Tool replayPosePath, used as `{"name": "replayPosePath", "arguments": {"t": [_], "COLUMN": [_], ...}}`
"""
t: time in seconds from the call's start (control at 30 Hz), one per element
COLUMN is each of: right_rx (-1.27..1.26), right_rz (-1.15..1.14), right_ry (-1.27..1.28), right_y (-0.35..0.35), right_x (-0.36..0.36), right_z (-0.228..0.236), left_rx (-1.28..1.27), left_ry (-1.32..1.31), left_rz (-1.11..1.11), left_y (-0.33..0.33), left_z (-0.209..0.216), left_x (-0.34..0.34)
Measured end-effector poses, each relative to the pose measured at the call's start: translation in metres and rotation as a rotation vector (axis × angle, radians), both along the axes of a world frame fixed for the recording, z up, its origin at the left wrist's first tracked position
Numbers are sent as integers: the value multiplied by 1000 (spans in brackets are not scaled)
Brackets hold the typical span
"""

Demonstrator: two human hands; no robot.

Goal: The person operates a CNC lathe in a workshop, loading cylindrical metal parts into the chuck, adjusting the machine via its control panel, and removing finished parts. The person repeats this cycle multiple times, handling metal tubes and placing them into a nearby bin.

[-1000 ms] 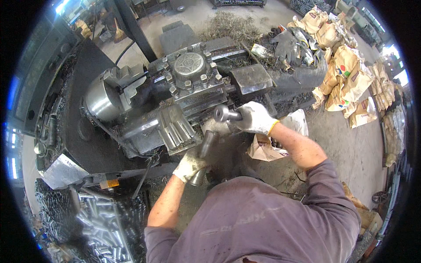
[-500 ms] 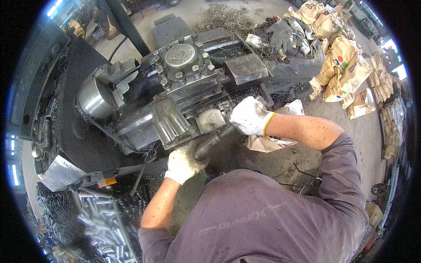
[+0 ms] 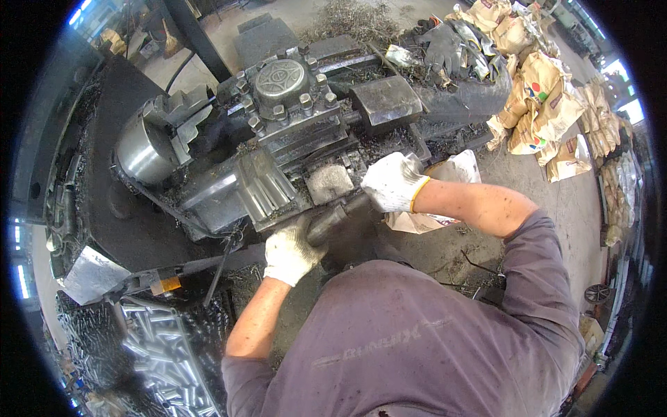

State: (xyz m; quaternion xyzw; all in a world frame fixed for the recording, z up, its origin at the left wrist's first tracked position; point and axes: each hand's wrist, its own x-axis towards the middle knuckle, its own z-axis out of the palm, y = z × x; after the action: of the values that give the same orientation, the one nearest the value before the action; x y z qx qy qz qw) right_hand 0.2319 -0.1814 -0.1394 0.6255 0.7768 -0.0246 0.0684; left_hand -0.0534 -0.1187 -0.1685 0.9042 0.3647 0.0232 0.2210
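Note:
My left hand (image 3: pixel 293 251), in a white knit glove, is closed at the front edge of the lathe carriage, beside a dark cylindrical part (image 3: pixel 325 226). Its fingers are curled under and mostly hidden, so what they grip does not show. My right hand (image 3: pixel 393 182), gloved in white too, forms a fist round a lathe handle, and a short metal end (image 3: pixel 415 164) shows at its top. Beyond both hands stands the square tool post (image 3: pixel 283 78) with its round cap and several bolts. The steel chuck (image 3: pixel 146 151) is at the left, its stepped jaws (image 3: pixel 186 115) showing.
Shiny metal tubes (image 3: pixel 163 347) fill a tray at lower left, with dark small parts beside it. Paper sacks (image 3: pixel 542 97) pile up at right. Dark gloves (image 3: pixel 445 52) lie on the lathe's far end. Metal shavings (image 3: pixel 351 19) heap on the floor behind.
The view has shifted slightly, moving the lathe a little left and up in the picture. Both hands keep nearly the same places on the machine.

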Motion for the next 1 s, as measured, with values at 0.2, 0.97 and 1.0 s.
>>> {"name": "replayPosePath", "arguments": {"t": [0.2,0.97,1.0], "right_rx": [-86,-98,-30], "right_rz": [-11,-388,-487], "right_ry": [66,-23,-30], "right_y": [-7,-89,-84], "right_x": [13,90,110], "right_z": [11,75,78], "left_rx": [89,42,118], "left_ry": [-32,223,235], "left_rz": [-55,-222,-185], "left_y": [8,9,18], "left_z": [9,72,71], "left_x": [7,38,26]}}
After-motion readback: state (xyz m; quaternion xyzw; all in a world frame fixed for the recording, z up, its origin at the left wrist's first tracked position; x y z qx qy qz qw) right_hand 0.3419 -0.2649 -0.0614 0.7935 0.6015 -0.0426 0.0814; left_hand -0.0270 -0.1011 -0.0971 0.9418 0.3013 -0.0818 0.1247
